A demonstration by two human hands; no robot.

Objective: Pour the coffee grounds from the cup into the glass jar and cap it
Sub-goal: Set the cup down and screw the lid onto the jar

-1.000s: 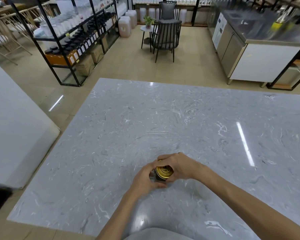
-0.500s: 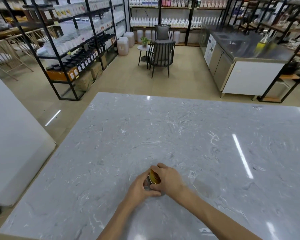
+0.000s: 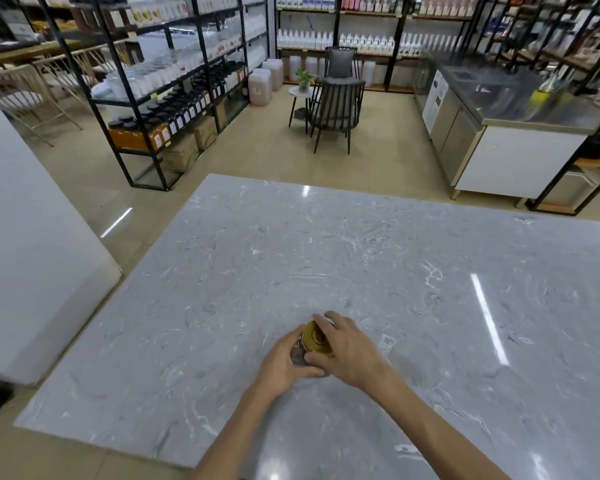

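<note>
A small glass jar (image 3: 297, 355) stands on the grey marble table (image 3: 361, 271), near its front edge. A gold metal lid (image 3: 313, 338) sits on top of the jar. My left hand (image 3: 284, 362) wraps around the jar's body from the left. From the right, my right hand (image 3: 349, 348) grips the lid, with fingers over its far rim and the thumb at the near side. Most of the jar's glass is hidden by both hands. No cup is in view.
The marble table stretches far to the right and back. A white counter block (image 3: 32, 271) stands to the left. Beyond the table are black shelving racks (image 3: 174, 91), a dark chair (image 3: 336, 109) and a steel counter (image 3: 499, 126).
The view has tilted up, so the hands and jar sit lower on the table than before. My right hand has turned over the lid, covering more of it.
</note>
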